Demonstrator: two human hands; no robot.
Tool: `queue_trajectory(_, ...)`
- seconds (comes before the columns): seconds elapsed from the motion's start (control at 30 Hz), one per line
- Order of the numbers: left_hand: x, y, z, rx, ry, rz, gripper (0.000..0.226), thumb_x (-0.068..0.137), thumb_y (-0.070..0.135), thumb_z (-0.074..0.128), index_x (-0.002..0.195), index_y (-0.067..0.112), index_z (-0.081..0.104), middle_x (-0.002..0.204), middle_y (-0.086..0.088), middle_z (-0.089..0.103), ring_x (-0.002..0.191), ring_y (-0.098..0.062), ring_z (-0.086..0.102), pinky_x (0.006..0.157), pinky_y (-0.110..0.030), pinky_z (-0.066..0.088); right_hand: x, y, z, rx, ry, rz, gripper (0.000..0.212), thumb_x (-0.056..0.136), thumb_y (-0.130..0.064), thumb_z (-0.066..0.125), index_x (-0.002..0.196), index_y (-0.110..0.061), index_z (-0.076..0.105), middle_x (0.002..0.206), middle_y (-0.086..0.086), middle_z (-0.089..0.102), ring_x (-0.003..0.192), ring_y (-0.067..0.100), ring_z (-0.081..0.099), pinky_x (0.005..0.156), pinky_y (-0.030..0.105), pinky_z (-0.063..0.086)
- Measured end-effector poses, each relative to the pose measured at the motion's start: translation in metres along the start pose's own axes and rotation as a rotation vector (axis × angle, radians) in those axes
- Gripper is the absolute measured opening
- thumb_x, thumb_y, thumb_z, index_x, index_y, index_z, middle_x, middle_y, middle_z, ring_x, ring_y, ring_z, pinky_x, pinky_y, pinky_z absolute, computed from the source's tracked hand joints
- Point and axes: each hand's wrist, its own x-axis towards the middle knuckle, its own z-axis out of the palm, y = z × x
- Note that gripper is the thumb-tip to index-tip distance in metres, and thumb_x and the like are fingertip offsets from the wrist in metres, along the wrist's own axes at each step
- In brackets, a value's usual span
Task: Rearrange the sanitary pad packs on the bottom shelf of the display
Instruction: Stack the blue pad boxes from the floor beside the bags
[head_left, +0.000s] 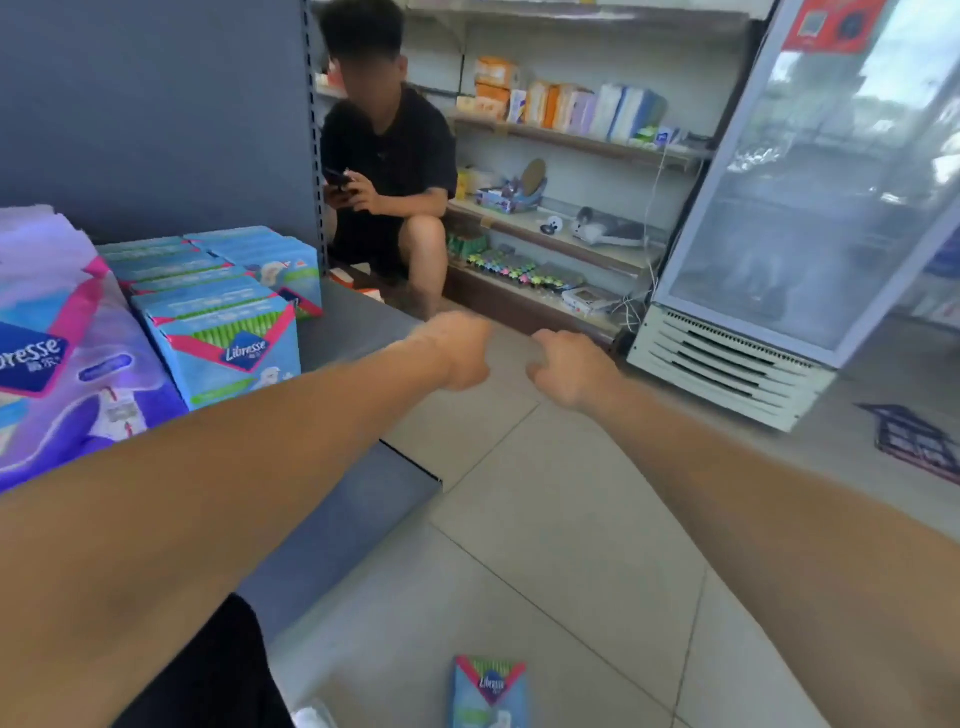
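Left hand (460, 353): It was stretched out over the bare end of the shelf (358, 317). The fingers were curled in like a loose fist. They held nothing.
Right hand (566, 369): It was out over the floor (545, 519), close to the left hand but not touching it. Its fingers were bent in too, and empty. The picture was blurry, so I could not tell how tight they were.
Blue packs (223, 332): They stood in rows on the low shelf, pressed close together, to the left of both hands.
Purple packs (67, 364): These bigger ones sat at the far left, touching the blue ones.
Lost pack (488, 691): One blue pack lay flat on the floor, near the person's body and far from the shelf.
Step in hand: I think the hands were between grabs, with nothing picked up yet.
How to do it well: Open the fingers wide first. Hold a pack by both sides so it does not bend. Stand it up straight, with the name facing out. Push it snug against the next one. The empty shelf end looked like a good spot to fill.
Watch out: Do not forget the lost pack, and do not knock the rows over.
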Motion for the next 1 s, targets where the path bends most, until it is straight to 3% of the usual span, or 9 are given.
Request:
queue_trajectory(0.2, -0.035, 0.053, 0.060, -0.091, -0.100, 0.078, 0.049, 0.091, 0.024, 0.052, 0.138, 0.015, 0.045, 0.134, -0.013, 0.053, 0.122, -0.033, 0.050, 0.098, -0.037, 0.045, -0.086, 0.058, 0.044, 0.111, -0.065, 0.249, 0.042, 0.095, -0.028, 0.049, 0.133, -0.011, 0.052, 0.134, 0.015, 0.055, 0.124, 0.033, 0.049, 0.098, 0.036, 0.043)
queue_trajectory(0.47, -0.076, 0.118, 0.175, -0.224, -0.360, 0.173, 0.057, 0.091, 0.024, 0.052, 0.145, 0.019, 0.035, 0.142, -0.009, 0.045, 0.126, -0.029, 0.046, 0.094, -0.036, 0.044, -0.199, 0.120, 0.134, 0.254, -0.242, 0.624, 0.045, 0.096, -0.029, 0.046, 0.138, -0.013, 0.046, 0.135, 0.014, 0.052, 0.121, 0.032, 0.050, 0.092, 0.036, 0.043)
queue_trajectory(0.6, -0.096, 0.153, 0.232, -0.313, -0.488, 0.179, 0.057, 0.091, 0.024, 0.053, 0.145, 0.019, 0.036, 0.136, -0.010, 0.049, 0.120, -0.027, 0.051, 0.094, -0.033, 0.046, -0.249, 0.145, 0.182, 0.338, -0.299, 0.799, 0.044, 0.096, -0.028, 0.047, 0.135, -0.008, 0.049, 0.136, 0.013, 0.051, 0.123, 0.032, 0.048, 0.092, 0.033, 0.041)
queue_trajectory(0.77, -0.116, 0.197, 0.311, -0.345, -0.646, 0.176, 0.050, 0.089, 0.024, 0.052, 0.136, 0.013, 0.043, 0.122, -0.010, 0.058, 0.112, -0.027, 0.055, 0.089, -0.034, 0.049, -0.302, 0.165, 0.258, 0.511, -0.380, 1.050, 0.033, 0.092, -0.027, 0.051, 0.115, -0.004, 0.056, 0.123, 0.016, 0.059, 0.111, 0.032, 0.054, 0.074, 0.025, 0.033)
queue_trajectory(1.0, -0.137, 0.239, 0.413, -0.355, -0.824, 0.071, 0.041, 0.091, 0.022, 0.051, 0.128, 0.008, 0.042, 0.117, -0.015, 0.057, 0.105, -0.031, 0.059, 0.073, -0.033, 0.044, -0.358, 0.172, 0.357, 0.823, -0.456, 1.384, 0.039, 0.091, -0.025, 0.057, 0.120, 0.000, 0.045, 0.093, 0.008, 0.049, 0.086, 0.024, 0.048, 0.067, 0.026, 0.035)
